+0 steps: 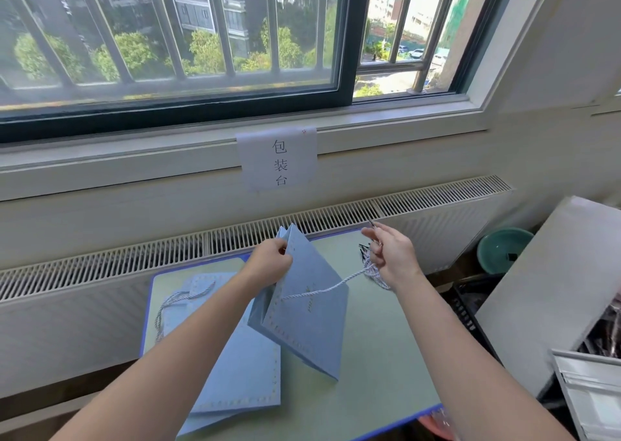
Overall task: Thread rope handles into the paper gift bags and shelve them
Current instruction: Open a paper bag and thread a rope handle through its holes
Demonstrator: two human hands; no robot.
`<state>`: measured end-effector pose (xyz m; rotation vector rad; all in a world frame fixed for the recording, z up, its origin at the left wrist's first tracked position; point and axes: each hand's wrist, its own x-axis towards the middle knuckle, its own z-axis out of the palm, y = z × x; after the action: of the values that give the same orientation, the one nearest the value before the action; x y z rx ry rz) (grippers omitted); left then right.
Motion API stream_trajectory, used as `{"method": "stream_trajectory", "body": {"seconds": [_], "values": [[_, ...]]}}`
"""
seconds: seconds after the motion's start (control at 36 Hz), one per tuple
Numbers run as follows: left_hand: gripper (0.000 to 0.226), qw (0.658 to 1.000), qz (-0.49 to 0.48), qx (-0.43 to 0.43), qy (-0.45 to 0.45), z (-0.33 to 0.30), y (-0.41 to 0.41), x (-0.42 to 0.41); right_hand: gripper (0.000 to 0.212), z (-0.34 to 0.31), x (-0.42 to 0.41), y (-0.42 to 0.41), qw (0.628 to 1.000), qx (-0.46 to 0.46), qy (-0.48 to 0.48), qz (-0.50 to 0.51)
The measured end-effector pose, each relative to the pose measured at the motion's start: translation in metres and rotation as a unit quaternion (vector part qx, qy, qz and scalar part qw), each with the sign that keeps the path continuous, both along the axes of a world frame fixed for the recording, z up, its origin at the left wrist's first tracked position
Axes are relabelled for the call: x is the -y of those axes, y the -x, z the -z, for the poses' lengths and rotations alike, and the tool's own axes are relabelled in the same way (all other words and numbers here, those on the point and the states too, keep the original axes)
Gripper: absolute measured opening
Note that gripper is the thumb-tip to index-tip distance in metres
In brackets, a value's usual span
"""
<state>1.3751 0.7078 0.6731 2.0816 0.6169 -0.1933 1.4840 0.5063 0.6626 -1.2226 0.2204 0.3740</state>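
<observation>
Left hand [272, 262] grips the blue gift bag [302, 309] by its upper edge, held above the table [379, 346]. Right hand [389, 256] pinches the rope handle [322, 291], taut across the bag's face. Flat bags [235, 373] stacked left; table's right half bare. Wall sign [277, 160]: 包装台.

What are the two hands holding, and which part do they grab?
The left hand pinches the folded light blue paper gift bag near its top edge. The right hand pinches one end of the white twisted rope handle, plus a bundle of ropes.

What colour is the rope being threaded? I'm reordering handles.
White twisted rope with darker flecks, clearest in the head view.
</observation>
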Motion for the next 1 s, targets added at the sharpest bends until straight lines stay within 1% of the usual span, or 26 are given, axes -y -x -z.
{"method": "stream_trajectory", "body": {"seconds": [0.14, 0.28, 0.36, 0.44, 0.53, 0.58, 0.75, 0.89, 1.0], "values": [[0.033, 0.999, 0.006, 0.020, 0.037, -0.008, 0.001, 0.006, 0.017, 0.000, -0.013, 0.015, 0.990, 0.070, 0.092, -0.083], [0.045, 0.998, 0.013, 0.047, 0.043, -0.017, 0.004, 0.013, 0.013, -0.007, -0.029, 0.034, 0.961, 0.148, 0.182, -0.148], [0.047, 0.997, 0.016, 0.064, 0.047, -0.021, 0.005, 0.017, 0.014, -0.006, -0.040, 0.041, 0.939, 0.191, 0.236, -0.158], [0.049, 0.996, 0.018, 0.072, 0.046, -0.021, 0.005, 0.018, 0.014, -0.003, -0.047, 0.043, 0.920, 0.231, 0.281, -0.146], [0.048, 0.995, 0.019, 0.080, 0.055, -0.022, 0.006, 0.018, 0.010, -0.003, -0.049, 0.044, 0.909, 0.247, 0.299, -0.152], [0.048, 0.995, 0.020, 0.085, 0.057, -0.024, 0.007, 0.020, 0.007, -0.003, -0.049, 0.045, 0.895, 0.266, 0.322, -0.155], [0.051, 0.995, 0.029, 0.088, 0.044, -0.022, 0.005, 0.022, 0.010, -0.008, -0.049, 0.046, 0.873, 0.291, 0.361, -0.149], [0.052, 0.995, 0.039, 0.088, 0.027, -0.023, 0.004, 0.023, 0.008, -0.012, -0.048, 0.045, 0.860, 0.301, 0.377, -0.167], [0.052, 0.995, 0.048, 0.087, 0.012, -0.024, 0.004, 0.025, 0.009, -0.020, -0.047, 0.043, 0.859, 0.295, 0.379, -0.179]]}}
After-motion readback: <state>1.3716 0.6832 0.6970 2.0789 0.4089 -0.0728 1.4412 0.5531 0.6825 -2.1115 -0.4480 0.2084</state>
